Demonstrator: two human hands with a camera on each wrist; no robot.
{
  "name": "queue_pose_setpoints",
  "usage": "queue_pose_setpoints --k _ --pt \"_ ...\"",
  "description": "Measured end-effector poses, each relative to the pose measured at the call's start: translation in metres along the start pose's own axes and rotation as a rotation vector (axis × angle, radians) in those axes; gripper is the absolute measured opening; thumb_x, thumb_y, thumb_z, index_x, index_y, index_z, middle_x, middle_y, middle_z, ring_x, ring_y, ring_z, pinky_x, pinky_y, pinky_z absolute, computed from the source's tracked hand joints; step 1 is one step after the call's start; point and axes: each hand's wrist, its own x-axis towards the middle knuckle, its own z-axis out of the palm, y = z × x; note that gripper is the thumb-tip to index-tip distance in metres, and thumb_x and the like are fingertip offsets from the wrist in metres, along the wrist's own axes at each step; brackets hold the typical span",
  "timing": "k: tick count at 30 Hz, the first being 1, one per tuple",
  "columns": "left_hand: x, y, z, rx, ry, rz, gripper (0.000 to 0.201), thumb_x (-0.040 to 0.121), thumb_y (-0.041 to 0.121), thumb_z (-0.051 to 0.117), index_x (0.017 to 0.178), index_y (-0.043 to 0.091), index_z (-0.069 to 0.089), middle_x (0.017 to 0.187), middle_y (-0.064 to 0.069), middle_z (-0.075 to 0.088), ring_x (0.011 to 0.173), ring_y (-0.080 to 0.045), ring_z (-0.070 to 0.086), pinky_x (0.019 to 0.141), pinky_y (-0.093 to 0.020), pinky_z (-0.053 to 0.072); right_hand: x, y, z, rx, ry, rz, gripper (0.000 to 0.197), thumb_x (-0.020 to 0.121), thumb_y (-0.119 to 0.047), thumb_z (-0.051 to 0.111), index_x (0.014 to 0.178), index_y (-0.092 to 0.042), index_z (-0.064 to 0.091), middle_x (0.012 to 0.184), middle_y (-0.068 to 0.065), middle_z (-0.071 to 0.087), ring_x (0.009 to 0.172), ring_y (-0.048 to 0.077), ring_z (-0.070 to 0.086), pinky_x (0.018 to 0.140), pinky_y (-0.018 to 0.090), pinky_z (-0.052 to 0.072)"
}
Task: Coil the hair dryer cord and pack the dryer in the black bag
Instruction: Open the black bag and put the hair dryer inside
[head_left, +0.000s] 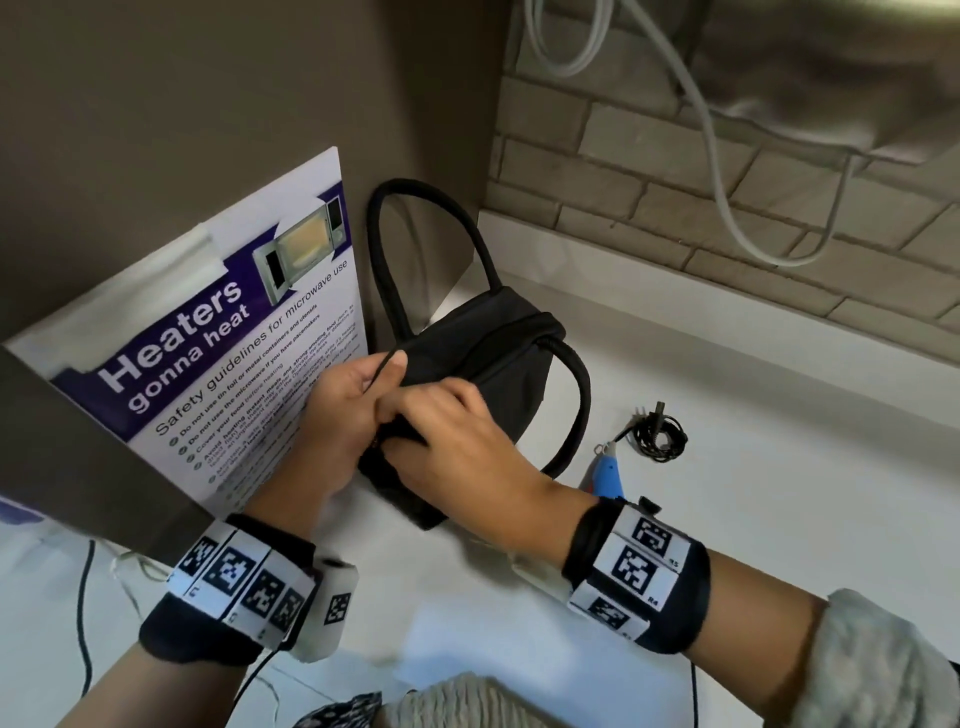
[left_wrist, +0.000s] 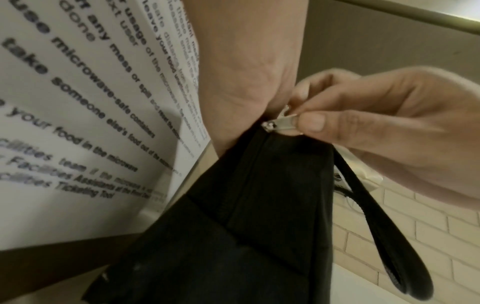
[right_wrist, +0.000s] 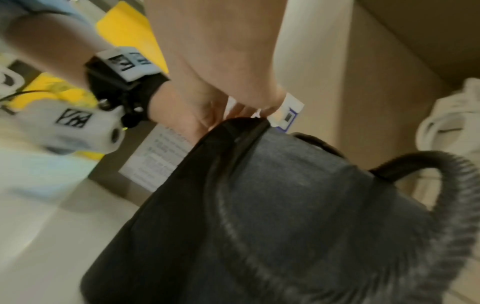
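Note:
The black bag (head_left: 498, 364) stands on the white counter (head_left: 753, 467), one handle (head_left: 384, 234) upright, the other (head_left: 576, 405) drooping right. My left hand (head_left: 387, 384) grips the bag's near top edge, thumb on the fabric. My right hand (head_left: 415, 431) reaches in beside it. In the left wrist view its thumb and finger pinch the metal zipper pull (left_wrist: 281, 122) at the end of the bag (left_wrist: 233, 236). A small blue corded appliance (head_left: 605, 473) with a coiled black cord (head_left: 660, 436) lies right of the bag, untouched. The right wrist view shows blurred bag fabric (right_wrist: 285, 205).
A microwave safety poster (head_left: 208, 364) leans against the brown wall just left of the bag. A brick wall (head_left: 675, 171) backs the counter, with a white cable (head_left: 727, 197) hanging over it. A grey metal edge (head_left: 104, 457) juts in at lower left.

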Motion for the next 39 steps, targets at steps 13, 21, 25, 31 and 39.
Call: queue_pose_setpoints --k 13,21,25,31,39 --pt "0.007 0.014 0.009 0.193 -0.003 0.083 0.038 0.098 0.027 0.051 0.074 -0.002 0.06 0.059 -0.007 0.047 0.059 -0.017 0.041 0.057 -0.032 0.036 -0.024 0.008 0.031 -0.333 0.133 -0.229 0.019 0.083 -0.012 0.062 0.101 -0.006 0.065 0.113 0.002 0.063 0.114 0.02 0.05 0.109 0.033 0.028" --pt "0.002 0.009 -0.008 0.353 0.122 0.107 0.02 0.097 0.028 0.051 0.102 0.023 0.07 0.09 0.005 0.073 0.09 -0.013 0.069 0.084 -0.032 0.053 -0.03 0.039 -0.032 -0.588 -0.11 0.038 0.05 0.087 -0.046 0.057 0.131 -0.024 0.05 0.124 0.003 0.059 0.127 0.028 0.048 0.109 0.048 0.023" --pt "0.0 0.009 -0.004 0.421 0.253 0.119 0.022 0.098 0.027 0.048 0.1 0.017 0.068 0.079 0.012 0.065 0.079 -0.008 0.063 0.074 -0.024 0.049 -0.05 0.046 -0.041 -0.579 -0.088 0.01 0.023 0.094 -0.031 0.051 0.115 -0.025 0.056 0.102 -0.003 0.06 0.104 0.021 0.057 0.104 0.041 0.029" --pt "-0.005 0.007 0.003 0.426 0.321 0.147 0.025 0.096 0.025 0.054 0.115 0.011 0.062 0.086 0.001 0.067 0.069 -0.005 0.063 0.069 -0.012 0.051 -0.054 0.045 -0.039 -0.487 -0.101 0.038 0.031 0.092 -0.029 0.052 0.123 -0.025 0.054 0.113 -0.001 0.058 0.116 0.02 0.053 0.103 0.039 0.029" --pt "-0.028 0.024 0.021 0.556 0.29 0.321 0.032 0.093 0.013 0.054 0.125 0.012 0.054 0.116 -0.009 0.063 0.106 -0.017 0.06 0.09 -0.024 0.048 -0.044 0.04 -0.06 -0.31 0.018 0.092 0.039 0.098 -0.04 0.046 0.132 -0.022 0.053 0.127 0.001 0.053 0.122 0.017 0.046 0.102 0.036 0.03"
